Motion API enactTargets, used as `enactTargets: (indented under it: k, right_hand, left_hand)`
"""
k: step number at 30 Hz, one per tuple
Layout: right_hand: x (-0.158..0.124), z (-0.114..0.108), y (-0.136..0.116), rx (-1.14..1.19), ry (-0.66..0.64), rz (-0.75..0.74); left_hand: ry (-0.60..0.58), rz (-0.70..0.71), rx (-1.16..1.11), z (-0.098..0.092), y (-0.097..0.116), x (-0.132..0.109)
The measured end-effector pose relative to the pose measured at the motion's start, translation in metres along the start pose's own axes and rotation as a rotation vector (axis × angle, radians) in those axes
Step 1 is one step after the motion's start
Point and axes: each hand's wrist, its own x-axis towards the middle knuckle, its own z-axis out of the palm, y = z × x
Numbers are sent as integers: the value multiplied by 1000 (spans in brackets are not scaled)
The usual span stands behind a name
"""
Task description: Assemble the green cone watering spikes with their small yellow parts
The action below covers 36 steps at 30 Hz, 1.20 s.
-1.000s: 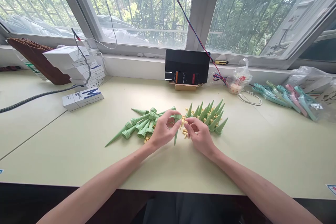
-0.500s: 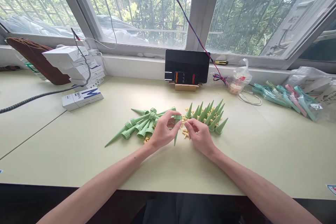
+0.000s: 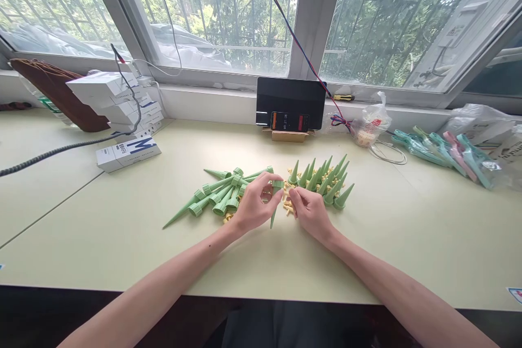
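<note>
the spike is in your left hand, over the table, its long axis near upright, cap up, tip pointing down and slightly left; your left thumb and fingers clamp the cap; your right hand has thumb and forefinger together near the yellow parts, though i cannot tell if they pinch one

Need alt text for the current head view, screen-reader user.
A left hand holds a green spike tip-down; the right hand is close by, at small yellow parts. Loose green spikes lie piled left, upright green spikes stand right, and a phone stands behind.
</note>
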Motion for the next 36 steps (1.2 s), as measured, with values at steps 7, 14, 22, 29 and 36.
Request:
enactTargets:
  k: [7,14,22,29,36]
  right_hand:
    - [0,0,0,-5,-23,0]
    - [-1,1,1,30,-41,4]
    - [-2,-1,-5,102,-51,-9]
    - [0,0,-1,67,-60,-5]
    - [0,1,3,17,-40,-5]
  left_hand:
    - [14,2,1,0,0,0]
    - [16,-11,-12,0,0,0]
    - [10,-18,-23,0,0,1]
    - [6,-1,7,0,-1,0]
    - [-19,8,1,0,0,-1]
